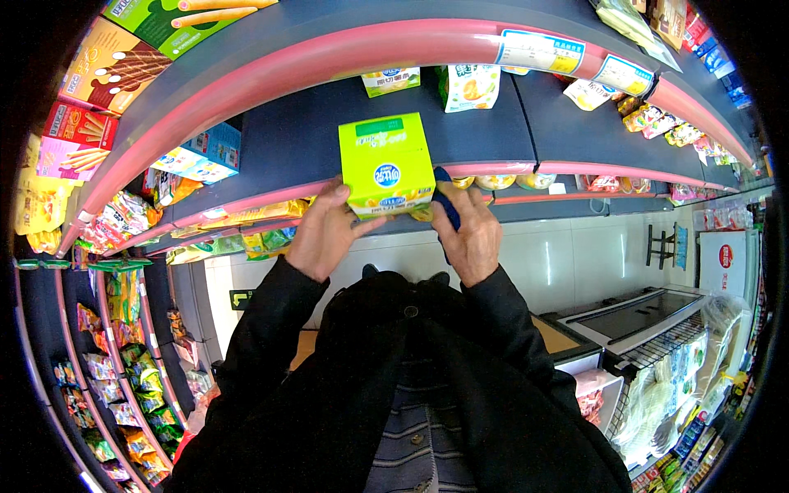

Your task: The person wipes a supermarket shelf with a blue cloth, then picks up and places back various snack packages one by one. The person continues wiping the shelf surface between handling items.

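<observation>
A bright green snack box (pixel 386 152) with a blue oval emblem is in front of the dark shelf, over its pink front edge. My left hand (pixel 322 234) grips the box at its lower left corner, with thumb and fingers on its side and near underside. Whether the far part of the box rests on the shelf, I cannot tell. In my right hand (pixel 470 232) is a folded dark blue cloth (pixel 444 205), pressed by the fingers close to the box's right side.
Behind the green box stand another small box (pixel 393 80) and a white-green snack pouch (pixel 470 87). A curved pink shelf rail (pixel 370 51) with price labels crosses above. Blue boxes (pixel 209 148) sit left. A chest freezer (pixel 645 316) is at the right behind me.
</observation>
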### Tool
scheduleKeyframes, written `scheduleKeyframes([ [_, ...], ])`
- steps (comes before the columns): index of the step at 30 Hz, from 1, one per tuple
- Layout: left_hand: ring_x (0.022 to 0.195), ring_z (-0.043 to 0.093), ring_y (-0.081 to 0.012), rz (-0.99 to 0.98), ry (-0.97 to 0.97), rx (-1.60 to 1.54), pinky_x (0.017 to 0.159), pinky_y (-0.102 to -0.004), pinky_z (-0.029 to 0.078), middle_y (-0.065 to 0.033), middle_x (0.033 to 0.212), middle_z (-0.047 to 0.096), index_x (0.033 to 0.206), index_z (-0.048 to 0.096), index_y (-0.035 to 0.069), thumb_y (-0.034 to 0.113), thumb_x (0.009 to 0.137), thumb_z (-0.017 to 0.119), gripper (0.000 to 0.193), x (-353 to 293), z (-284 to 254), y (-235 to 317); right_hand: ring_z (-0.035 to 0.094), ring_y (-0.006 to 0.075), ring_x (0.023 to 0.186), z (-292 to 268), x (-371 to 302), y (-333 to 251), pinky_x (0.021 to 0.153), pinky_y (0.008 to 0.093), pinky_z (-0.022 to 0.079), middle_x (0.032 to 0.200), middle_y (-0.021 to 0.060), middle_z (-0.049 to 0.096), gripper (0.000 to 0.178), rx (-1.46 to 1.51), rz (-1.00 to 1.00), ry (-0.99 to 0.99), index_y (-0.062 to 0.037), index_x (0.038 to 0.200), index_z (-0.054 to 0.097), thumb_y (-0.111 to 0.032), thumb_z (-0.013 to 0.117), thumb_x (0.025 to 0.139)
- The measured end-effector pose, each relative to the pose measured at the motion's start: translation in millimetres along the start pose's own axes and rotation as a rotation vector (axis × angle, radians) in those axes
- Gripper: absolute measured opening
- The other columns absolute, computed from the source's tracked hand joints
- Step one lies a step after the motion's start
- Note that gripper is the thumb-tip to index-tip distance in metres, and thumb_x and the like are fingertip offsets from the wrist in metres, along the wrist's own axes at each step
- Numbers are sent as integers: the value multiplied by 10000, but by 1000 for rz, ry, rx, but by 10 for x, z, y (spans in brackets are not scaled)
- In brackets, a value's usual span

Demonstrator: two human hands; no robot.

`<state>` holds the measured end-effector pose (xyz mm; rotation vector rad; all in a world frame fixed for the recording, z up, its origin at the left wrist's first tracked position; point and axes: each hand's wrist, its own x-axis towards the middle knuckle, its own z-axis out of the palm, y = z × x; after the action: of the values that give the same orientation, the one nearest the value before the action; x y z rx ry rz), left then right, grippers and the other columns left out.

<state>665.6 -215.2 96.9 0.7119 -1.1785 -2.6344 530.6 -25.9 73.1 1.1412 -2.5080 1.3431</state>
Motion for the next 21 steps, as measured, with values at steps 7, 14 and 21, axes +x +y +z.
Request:
scheduleKeyframes([
  [7, 1250, 524, -301, 35, 115, 26, 1085, -489, 418, -180, 1331, 527, 1307, 478, 52, 381, 931, 614, 517, 679, 41, 153, 687, 335, 831, -55, -97, 160, 744, 398, 556, 1018, 201, 690, 295, 161, 139, -110, -5, 1149, 667, -132, 712, 886],
  [14, 1260, 499, -300, 61, 193, 66, 1112, -525, 388, -167, 1280, 526, 1219, 525, 20, 313, 967, 603, 394, 946, -58, 220, 686, 390, 833, -13, -226, 188, 718, 451, 550, 951, 210, 667, 317, 239, 149, -163, -58, 1151, 658, -187, 720, 868],
  [21, 1223, 540, -268, 122, 171, 160, 1073, -467, 450, -156, 1246, 575, 1204, 533, 30, 267, 1005, 562, 310, 1065, -68, 224, 700, 382, 827, 48, -260, 278, 725, 446, 567, 1019, 205, 689, 325, 245, 107, -165, -58, 1156, 666, -206, 721, 873],
])
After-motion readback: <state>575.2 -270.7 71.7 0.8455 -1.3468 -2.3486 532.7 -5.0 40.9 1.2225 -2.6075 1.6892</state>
